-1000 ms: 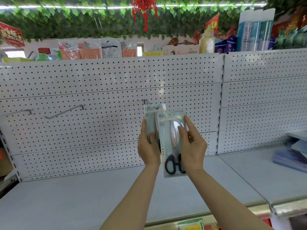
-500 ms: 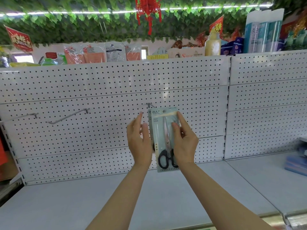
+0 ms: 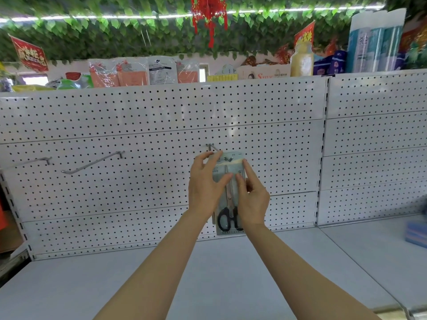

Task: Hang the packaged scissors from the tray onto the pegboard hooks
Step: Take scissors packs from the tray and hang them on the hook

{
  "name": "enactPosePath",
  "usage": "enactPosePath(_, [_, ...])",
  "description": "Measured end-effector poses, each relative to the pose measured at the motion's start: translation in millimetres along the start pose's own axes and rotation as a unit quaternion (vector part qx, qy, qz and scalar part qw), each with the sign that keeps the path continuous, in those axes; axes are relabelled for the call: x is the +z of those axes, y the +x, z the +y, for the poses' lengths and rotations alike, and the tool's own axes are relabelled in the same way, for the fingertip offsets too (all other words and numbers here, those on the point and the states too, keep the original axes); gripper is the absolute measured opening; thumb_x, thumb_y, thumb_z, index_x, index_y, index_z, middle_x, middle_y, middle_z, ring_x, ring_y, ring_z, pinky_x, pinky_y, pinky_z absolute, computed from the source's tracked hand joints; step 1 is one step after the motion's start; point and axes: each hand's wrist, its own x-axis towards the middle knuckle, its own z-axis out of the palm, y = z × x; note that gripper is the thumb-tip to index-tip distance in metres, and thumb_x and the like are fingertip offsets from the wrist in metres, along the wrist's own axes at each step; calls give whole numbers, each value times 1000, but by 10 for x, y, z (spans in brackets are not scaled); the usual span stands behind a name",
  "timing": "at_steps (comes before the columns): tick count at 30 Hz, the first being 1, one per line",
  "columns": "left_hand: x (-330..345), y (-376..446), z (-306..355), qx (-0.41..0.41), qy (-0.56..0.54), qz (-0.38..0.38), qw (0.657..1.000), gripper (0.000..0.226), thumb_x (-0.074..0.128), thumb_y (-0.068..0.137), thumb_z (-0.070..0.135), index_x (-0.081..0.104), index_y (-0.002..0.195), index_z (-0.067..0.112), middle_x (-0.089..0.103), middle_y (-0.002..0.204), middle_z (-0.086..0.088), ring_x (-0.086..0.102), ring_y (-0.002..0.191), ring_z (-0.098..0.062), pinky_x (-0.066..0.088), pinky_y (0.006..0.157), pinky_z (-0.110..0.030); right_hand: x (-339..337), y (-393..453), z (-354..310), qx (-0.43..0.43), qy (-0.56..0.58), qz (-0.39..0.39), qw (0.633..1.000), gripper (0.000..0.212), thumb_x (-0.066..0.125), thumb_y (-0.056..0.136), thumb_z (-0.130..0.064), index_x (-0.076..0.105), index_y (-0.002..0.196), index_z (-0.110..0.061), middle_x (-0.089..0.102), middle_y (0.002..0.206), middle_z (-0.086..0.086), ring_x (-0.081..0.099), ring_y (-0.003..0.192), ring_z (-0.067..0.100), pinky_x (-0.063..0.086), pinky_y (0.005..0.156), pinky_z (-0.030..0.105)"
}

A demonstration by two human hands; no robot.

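White pegboard above bare grey shelf; leafy garlands and red banners overhead, lettering blurred. Packaged scissors upright at centre hook, pinched between left hand and right hand.

My left hand: bare, no glove, no rings.
My right hand: bare.
My forearms: uncovered, no sleeves.

Packaged scissors held upright against the white pegboard, card top at the short hook (whether the hook passes through the hang hole cannot be told). Left hand grips the pack's left edge, fingers near the hook; right hand pinches its right edge. Two bare hooks sit left of the pack, grey shelf below it.
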Motion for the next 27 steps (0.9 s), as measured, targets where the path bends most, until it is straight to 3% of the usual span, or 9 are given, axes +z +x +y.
enactPosePath(5, [81, 126, -97, -1, 29, 0, 1000, 58, 76, 81, 27, 53, 135, 31, 42, 138, 8, 42, 117, -5, 41, 90, -22, 88, 128, 48, -40, -77, 11, 996, 38, 58, 95, -26, 56, 131, -39, 52, 86, -9, 53, 72, 1, 41, 63, 16])
enactPosePath(8, [101, 186, -157, 2, 50, 6, 999, 58, 76, 81, 28, 53, 135, 32, 41, 137, 10, 40, 114, -3, 41, 87, -22, 143, 197, 86, -33, -96, -6, 995, 38, 56, 96, -27, 55, 132, -40, 52, 91, -10, 54, 73, 4, 35, 60, 8])
enactPosePath(15, [32, 195, -154, 5, 100, -15, 995, 61, 73, 84, 30, 47, 139, 37, 36, 144, 11, 43, 118, -9, 52, 88, -37, 74, 236, 170, -53, -143, -52, 987, 41, 54, 97, -30, 49, 136, -42, 55, 100, -14, 57, 79, 3, 40, 61, 15])
enactPosePath(21, [-194, 65, -34, -9, 159, -35, 987, 68, 69, 85, 44, 38, 146, 38, 26, 157, 15, 31, 138, -13, 36, 104, -35, -226, 232, 97, -151, -209, -49, 965, 43, 58, 95, -32, 51, 138, -28, 59, 127, -9, 58, 106, 14, 50, 79, 32])
enactPosePath(24, [-361, -118, 51, 6, 213, -39, 976, 70, 67, 86, 47, 37, 147, 32, 29, 157, 10, 26, 142, -18, 26, 116, -41, -481, 128, -14, -211, -241, -41, 947, 44, 62, 93, -30, 54, 136, -22, 60, 129, -3, 56, 110, 17, 44, 90, 33])
enactPosePath(27, [-518, -324, 165, 29, 244, -43, 968, 70, 67, 85, 48, 39, 146, 26, 38, 152, 4, 30, 139, -19, 27, 116, -42, -732, 16, -163, -270, -277, -44, 921, 46, 65, 91, -29, 56, 134, -16, 62, 129, 1, 58, 111, 20, 37, 93, 29])
